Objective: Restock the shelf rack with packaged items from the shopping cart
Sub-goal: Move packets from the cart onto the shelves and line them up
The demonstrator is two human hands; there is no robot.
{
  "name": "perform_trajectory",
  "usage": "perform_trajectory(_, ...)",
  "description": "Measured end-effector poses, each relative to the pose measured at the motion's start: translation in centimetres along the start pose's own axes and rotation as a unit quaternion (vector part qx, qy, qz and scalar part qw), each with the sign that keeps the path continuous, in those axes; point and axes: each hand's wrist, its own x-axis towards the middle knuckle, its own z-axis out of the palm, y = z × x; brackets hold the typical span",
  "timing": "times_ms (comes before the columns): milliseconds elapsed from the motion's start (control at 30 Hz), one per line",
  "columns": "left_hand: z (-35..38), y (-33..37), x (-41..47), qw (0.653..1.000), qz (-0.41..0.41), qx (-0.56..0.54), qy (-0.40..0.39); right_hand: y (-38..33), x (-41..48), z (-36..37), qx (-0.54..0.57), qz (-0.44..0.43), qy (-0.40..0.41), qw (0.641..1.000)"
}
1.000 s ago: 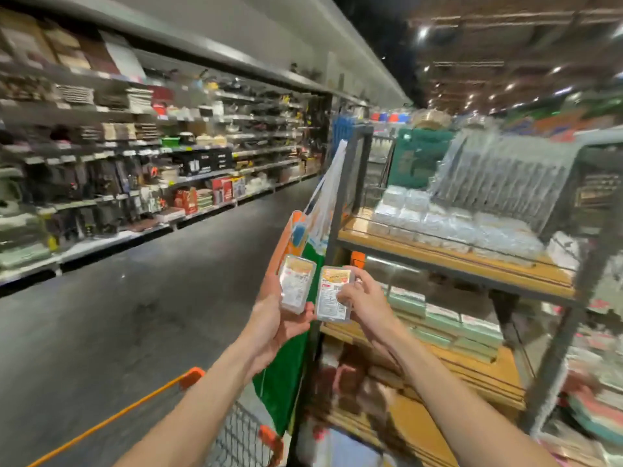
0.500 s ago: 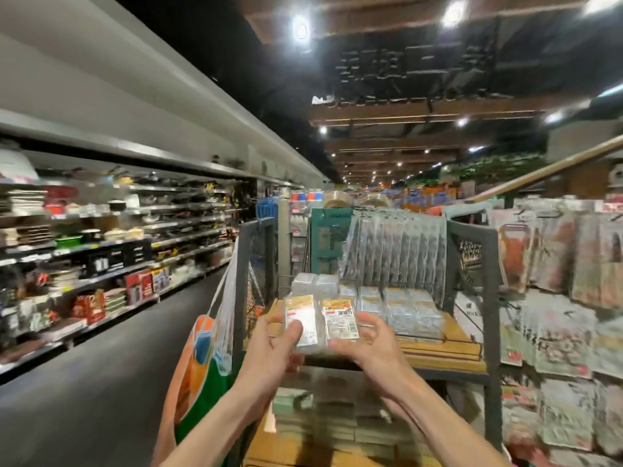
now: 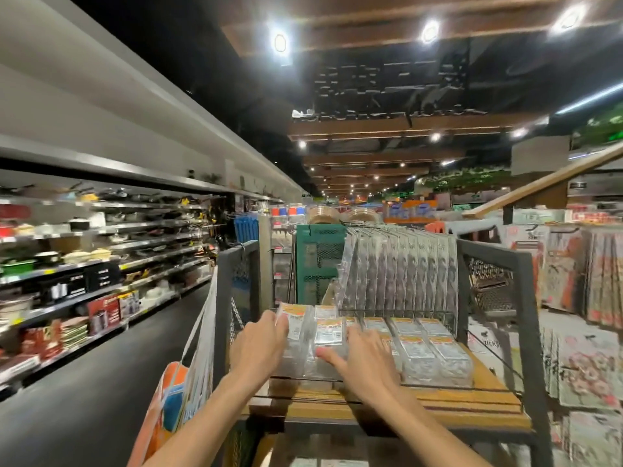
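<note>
On the wooden top shelf [image 3: 472, 404] of a dark metal rack [image 3: 529, 315] lie rows of clear plastic packs with orange-and-white labels [image 3: 435, 348]. My left hand [image 3: 258, 347] grips one such pack [image 3: 298, 323] by its left side, over the stack at the shelf's left end. Just to the right, my right hand [image 3: 365, 364] holds a second pack [image 3: 329, 335] between thumb and fingers, low on the neighbouring stack. The shopping cart is out of view.
A green, orange and blue shopping bag [image 3: 183, 399] hangs at the rack's left post. Clear hanging packets [image 3: 401, 271] fill the back of the shelf behind a wire rail. Cookware shelves [image 3: 101, 264] line the dark aisle on the left. Packets [image 3: 590, 362] hang on the right.
Both hands have carried their packs forward and down from chest height onto the stacks at the top shelf's left end. My view has swung up and to the right.
</note>
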Motion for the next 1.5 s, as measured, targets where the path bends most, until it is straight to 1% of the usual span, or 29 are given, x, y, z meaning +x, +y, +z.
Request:
perform_trajectory(100,1.1,-0.9,1.4,0.997,0.009,0.070,-0.020,0.0,1.1,1.2,-0.064,-0.013,0.002,0.998)
perform_trajectory(167,2.0,-1.5,2.0,0.996,0.031,0.084,-0.019,0.1,1.5,1.3,-0.087,-0.021,0.014,0.996)
perform_trajectory(233,2.7,-1.8,2.5,0.996,0.057,0.073,-0.003,0.1,1.8,1.4,-0.101,-0.026,0.015,0.994)
perform_trajectory(300,3.5,-2.2,3.1,0.997,0.051,0.053,-0.004,0.3,2.3,1.8,-0.113,-0.030,0.009,0.993)
perform_trajectory(400,4.3,-2.3,3.2,0.997,0.044,0.063,0.002,0.7,2.8,2.3,-0.122,-0.031,0.010,0.992)
perform_trajectory(433,4.4,-2.2,3.0,0.995,0.048,0.088,0.002,0.9,2.9,2.5,-0.119,-0.034,0.019,0.992)
perform_trajectory(500,4.3,-1.6,2.7,0.993,0.031,0.113,-0.010,1.3,3.0,2.8,-0.120,-0.032,0.028,0.992)
perform_trajectory(567,4.2,-0.9,2.5,0.993,0.009,0.118,-0.017,1.5,3.0,2.9,-0.122,-0.029,0.028,0.992)
perform_trajectory(633,4.2,-0.9,2.3,0.990,0.017,0.142,-0.019,1.4,2.9,3.0,-0.119,-0.035,0.024,0.992)
perform_trajectory(700,3.6,-0.6,1.6,0.989,0.022,0.143,-0.019,1.4,2.7,2.6,-0.103,-0.044,0.032,0.993)
perform_trajectory(733,3.1,-0.4,1.2,0.992,0.024,0.119,-0.016,1.6,2.5,2.4,-0.092,-0.052,0.048,0.993)
perform_trajectory(767,2.4,0.0,0.3,0.996,0.020,0.092,-0.002,1.8,2.3,2.1,-0.079,-0.067,0.069,0.992)
perform_trajectory(800,1.8,0.3,-0.4,0.997,0.033,0.072,0.020,2.0,2.0,1.7,-0.053,-0.085,0.097,0.990)
perform_trajectory(867,0.5,0.2,-2.6,0.995,0.058,0.030,0.071,1.9,1.2,1.4,0.032,-0.151,0.145,0.977)
perform_trajectory(900,-0.1,-0.2,-4.0,0.995,0.061,0.000,0.084,1.8,0.6,1.3,0.068,-0.189,0.161,0.966)
perform_trajectory(933,-0.9,-0.6,-5.7,0.994,0.055,-0.016,0.091,1.2,-0.5,1.3,0.106,-0.218,0.158,0.957)
perform_trajectory(967,-1.5,-1.4,-7.2,0.994,0.048,-0.019,0.097,0.6,-1.7,1.6,0.137,-0.248,0.150,0.947)
perform_trajectory(1067,-3.4,-4.2,-12.3,0.991,0.044,0.025,0.124,-1.4,-5.9,2.8,0.219,-0.306,0.111,0.920)
perform_trajectory(1100,-4.7,-6.2,-15.8,0.992,0.007,0.047,0.121,-3.0,-8.6,4.4,0.254,-0.335,0.075,0.904)
perform_trajectory(1133,-5.2,-7.7,-18.5,0.992,-0.013,0.051,0.116,-3.9,-10.8,5.4,0.281,-0.344,0.045,0.895)
perform_trajectory(1167,-5.2,-8.0,-19.7,0.994,-0.018,0.044,0.103,-3.8,-11.8,6.1,0.294,-0.345,0.032,0.891)
perform_trajectory(1233,-7.0,-11.1,-28.2,0.989,-0.103,0.055,0.093,-6.1,-17.8,9.4,0.343,-0.384,-0.047,0.856)
perform_trajectory(1300,-8.4,-13.3,-35.4,0.976,-0.174,0.070,0.108,-7.6,-23.1,11.8,0.375,-0.399,-0.115,0.828)
perform_trajectory(1367,-10.1,-15.2,-42.4,0.951,-0.264,0.091,0.132,-9.8,-28.1,14.0,0.393,-0.419,-0.184,0.798)
perform_trajectory(1433,-11.4,-16.0,-48.2,0.924,-0.340,0.105,0.140,-11.3,-32.6,15.9,0.385,-0.439,-0.240,0.776)
perform_trajectory(1500,-12.3,-17.1,-53.4,0.895,-0.412,0.107,0.135,-12.6,-36.6,18.0,0.355,-0.473,-0.284,0.755)
